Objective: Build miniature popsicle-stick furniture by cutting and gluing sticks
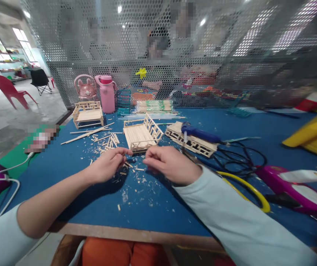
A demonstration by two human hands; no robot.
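Observation:
A small bed-like model of thin wooden sticks (pixel 140 136), with a slatted base and raised lattice sides, sits on the blue work surface. My left hand (pixel 108 163) is at its near left corner, index finger stretched towards the front edge and the other fingers partly curled; nothing shows in it. Close to the near right corner, my right hand (pixel 172 164) has its fingers curled together, and anything between them is hidden. Whether either hand touches the model I cannot tell. Cut stick pieces (pixel 111 142) and shavings lie around and below my hands.
Another stick model (pixel 88 114) stands back left, near a pink bottle (pixel 108 96). On the right are a flat lattice piece (pixel 191 140), a blue-handled tool (pixel 201 133) with black cable, yellow-handled and purple items (pixel 299 184). Bundled sticks (pixel 154 106) lie before a perforated metal screen (pixel 119 48).

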